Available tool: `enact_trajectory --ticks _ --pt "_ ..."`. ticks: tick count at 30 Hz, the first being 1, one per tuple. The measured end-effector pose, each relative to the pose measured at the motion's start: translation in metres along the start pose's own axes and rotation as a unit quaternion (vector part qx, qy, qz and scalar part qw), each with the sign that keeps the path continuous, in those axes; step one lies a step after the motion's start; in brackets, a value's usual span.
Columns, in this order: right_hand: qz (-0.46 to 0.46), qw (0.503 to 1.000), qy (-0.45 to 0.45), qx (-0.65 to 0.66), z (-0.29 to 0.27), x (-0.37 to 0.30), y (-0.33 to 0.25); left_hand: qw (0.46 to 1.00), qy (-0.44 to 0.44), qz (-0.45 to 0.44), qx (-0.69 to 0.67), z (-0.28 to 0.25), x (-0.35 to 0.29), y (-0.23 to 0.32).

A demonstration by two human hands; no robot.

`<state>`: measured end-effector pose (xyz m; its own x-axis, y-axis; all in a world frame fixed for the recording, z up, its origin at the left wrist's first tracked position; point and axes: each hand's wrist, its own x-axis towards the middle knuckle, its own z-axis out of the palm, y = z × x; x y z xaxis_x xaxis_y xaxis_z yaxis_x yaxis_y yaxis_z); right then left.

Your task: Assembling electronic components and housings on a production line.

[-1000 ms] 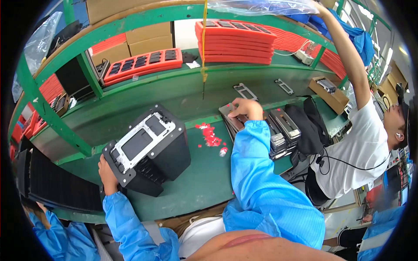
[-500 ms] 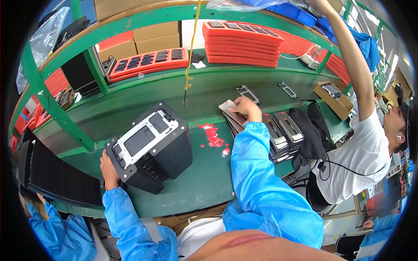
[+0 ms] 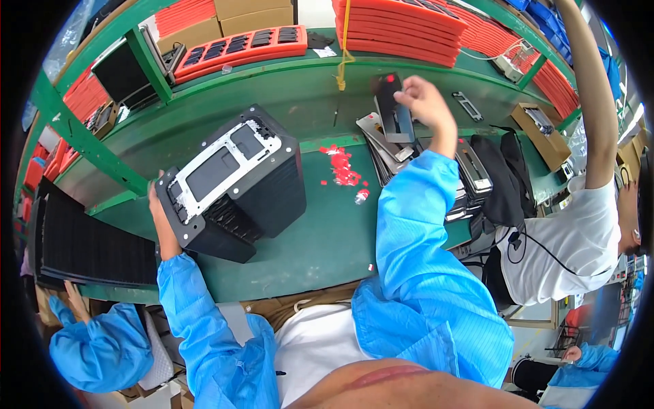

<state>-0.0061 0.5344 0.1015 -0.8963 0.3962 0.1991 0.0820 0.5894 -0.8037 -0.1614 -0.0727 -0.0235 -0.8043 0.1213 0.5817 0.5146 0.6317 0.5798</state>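
My right hand (image 3: pixel 429 109) grips the upper edge of a dark, glossy, phone-sized panel (image 3: pixel 395 112) with a red sticker near its top. The panel is raised and tilted over a fanned stack of similar flat panels (image 3: pixel 381 146). My left hand (image 3: pixel 163 221) is against the left edge of a black block-shaped fixture (image 3: pixel 272 198), its fingers partly hidden behind it. On the fixture's top lies a white phone-sized frame (image 3: pixel 197 163) with rectangular openings. Small red scraps (image 3: pixel 342 167) are scattered on the green bench between the fixture and the panels.
Another panel stack (image 3: pixel 473 170) stands beside a black cloth (image 3: pixel 494 177). A loose metal frame (image 3: pixel 467 106) and a cardboard box (image 3: pixel 545 140) are farther right. Black stacked sheets (image 3: pixel 95 238) stand left. A person (image 3: pixel 558 238) reaches upward at right. Red trays (image 3: pixel 245 51) fill the shelf.
My right hand has moved up and right from the panel stack, now lifting a dark panel. My left hand stays at the fixture. The whole view has shifted slightly.
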Motion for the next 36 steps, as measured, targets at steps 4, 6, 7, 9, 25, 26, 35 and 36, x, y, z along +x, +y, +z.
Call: enact_trajectory --ticks 4,6,7,9,25,26,35,36 --pt "-0.118 0.977 -0.028 0.176 -0.008 -0.064 -0.100 0.965 0.252 0.048 -0.047 -0.048 -0.003 0.092" --pt "-0.204 0.952 -0.076 0.213 -0.010 -0.098 -0.140 0.919 0.368 0.049 -0.130 -0.066 -0.018 0.137" --pt "-0.204 0.951 -0.081 0.217 -0.006 -0.108 -0.154 0.897 0.367 0.089 -0.230 -0.077 -0.037 0.143" --pt "-0.199 0.922 -0.132 0.304 0.001 -0.128 -0.173 0.852 0.246 0.207 -0.414 -0.078 -0.060 0.164" --pt "-0.406 0.845 -0.280 0.207 0.085 -0.156 -0.221 0.750 -0.256 -0.022 -0.609 -0.034 -0.135 0.264" --pt "-0.410 0.839 -0.299 0.198 0.086 -0.158 -0.223 0.755 -0.263 -0.009 -0.600 -0.034 -0.137 0.259" --pt "-0.499 0.841 -0.191 0.079 0.106 -0.180 -0.240 0.775 -0.265 -0.077 -0.569 -0.062 -0.140 0.242" --pt "-0.505 0.846 -0.173 0.013 0.106 -0.186 -0.242 0.774 -0.268 -0.077 -0.569 -0.069 -0.139 0.236"
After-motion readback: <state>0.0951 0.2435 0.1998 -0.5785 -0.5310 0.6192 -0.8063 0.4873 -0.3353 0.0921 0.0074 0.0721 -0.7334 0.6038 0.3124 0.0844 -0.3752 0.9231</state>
